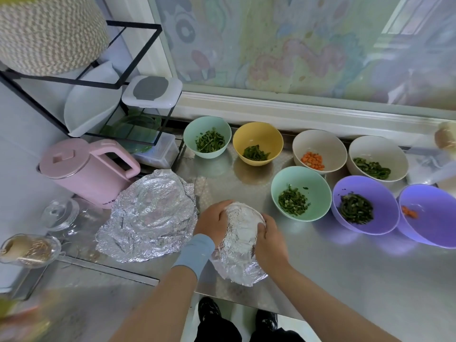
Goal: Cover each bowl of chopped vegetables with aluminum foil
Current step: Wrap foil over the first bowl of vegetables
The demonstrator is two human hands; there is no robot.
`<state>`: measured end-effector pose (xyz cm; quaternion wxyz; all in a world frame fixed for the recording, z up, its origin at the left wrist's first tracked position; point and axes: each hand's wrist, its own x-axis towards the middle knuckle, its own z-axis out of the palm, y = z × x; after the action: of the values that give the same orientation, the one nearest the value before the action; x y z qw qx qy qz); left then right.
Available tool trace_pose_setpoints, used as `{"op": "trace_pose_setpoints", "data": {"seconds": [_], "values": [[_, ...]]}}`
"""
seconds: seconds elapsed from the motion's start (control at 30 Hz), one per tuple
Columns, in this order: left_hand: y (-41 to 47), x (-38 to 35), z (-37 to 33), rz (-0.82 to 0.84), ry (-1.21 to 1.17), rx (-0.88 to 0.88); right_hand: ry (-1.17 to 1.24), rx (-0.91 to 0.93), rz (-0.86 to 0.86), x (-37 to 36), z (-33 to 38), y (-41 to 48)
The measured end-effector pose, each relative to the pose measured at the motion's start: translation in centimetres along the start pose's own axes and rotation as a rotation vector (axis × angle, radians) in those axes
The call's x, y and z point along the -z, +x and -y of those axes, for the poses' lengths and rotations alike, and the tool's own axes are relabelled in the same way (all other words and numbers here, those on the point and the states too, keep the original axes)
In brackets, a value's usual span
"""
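Note:
A foil-wrapped bowl (pixel 240 245) sits near the steel counter's front edge. My left hand (pixel 213 222) curls over its left side and my right hand (pixel 270 243) grips its right side, both pressing the foil against the bowl. To the left lies a stack of crumpled foil sheets (pixel 153 213). Several uncovered bowls stand behind and to the right: a mint bowl (pixel 206 137), a yellow bowl (pixel 257 143), a white bowl with carrot cubes (pixel 319 150), a white bowl with greens (pixel 377 157), another mint bowl (pixel 301 193) and two purple bowls (pixel 365 204) (pixel 428 215).
A pink electric kettle (pixel 86 169) stands at the left, behind the foil stack. A black wire rack (pixel 118 82) holds plates and containers at the back left. Glass jars (pixel 32 250) sit at the left front. A window sill (pixel 296 112) runs behind the bowls.

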<state>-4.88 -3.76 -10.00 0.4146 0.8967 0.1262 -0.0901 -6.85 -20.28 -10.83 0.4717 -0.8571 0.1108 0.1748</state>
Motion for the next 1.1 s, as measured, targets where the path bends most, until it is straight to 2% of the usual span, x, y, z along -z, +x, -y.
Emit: {"op": "trace_pose_setpoints", "data": {"seconds": [0.07, 0.17, 0.2, 0.27, 0.33, 0.4, 0.47, 0.57, 0.7, 0.8, 0.9, 1.0, 1.03, 1.1], "values": [[-1.0, -0.3, 0.6, -0.063, 0.005, 0.043, -0.004, 0.056, 0.054, 0.4, 0.0, 1.1], [-1.8, -0.7, 1.2, -0.073, 0.010, 0.171, -0.025, 0.131, 0.200, 1.2, -0.1, 2.4], [-1.7, -0.6, 1.4, -0.079, 0.064, 0.183, -0.049, 0.144, 0.246, 1.5, -0.1, 2.7], [-1.0, -0.4, 1.9, -0.111, 0.188, 0.100, -0.130, 0.164, 0.282, 1.9, 0.1, 3.0], [-0.5, -0.2, 1.4, -0.102, 0.163, -0.033, -0.282, 0.241, 0.157, 2.0, 0.2, 2.8], [-0.1, -0.3, 0.6, -0.017, 0.144, -0.152, -0.376, 0.280, 0.011, 1.7, 0.0, 1.7], [0.0, -0.9, 0.1, 0.043, 0.202, -0.190, -0.302, 0.243, 0.013, 1.0, -0.6, 0.7], [-0.1, -1.5, 0.1, -0.007, 0.211, -0.137, -0.049, 0.129, 0.074, 0.1, -1.6, 0.4], [-0.1, -1.5, 0.0, -0.040, 0.213, -0.043, 0.206, 0.084, 0.129, 0.1, -2.2, 1.3], [-0.6, -1.4, -0.5, -0.086, 0.187, 0.057, 0.227, 0.081, 0.190, 0.7, -1.3, 1.7], [-1.4, -1.5, -0.7, -0.109, 0.180, 0.152, 0.045, 0.102, 0.261, 1.7, -0.6, 2.4], [-1.4, -1.2, -1.1, -0.107, 0.208, 0.200, -0.156, 0.177, 0.087, 2.5, -0.5, 1.9], [-1.3, -1.0, -1.2, -0.115, 0.217, 0.147, -0.182, 0.196, 0.006, 2.6, -0.5, 1.2], [-0.8, -0.8, -1.5, -0.067, 0.273, -0.073, -0.200, 0.204, -0.087, 2.2, -0.6, -0.5]]}}
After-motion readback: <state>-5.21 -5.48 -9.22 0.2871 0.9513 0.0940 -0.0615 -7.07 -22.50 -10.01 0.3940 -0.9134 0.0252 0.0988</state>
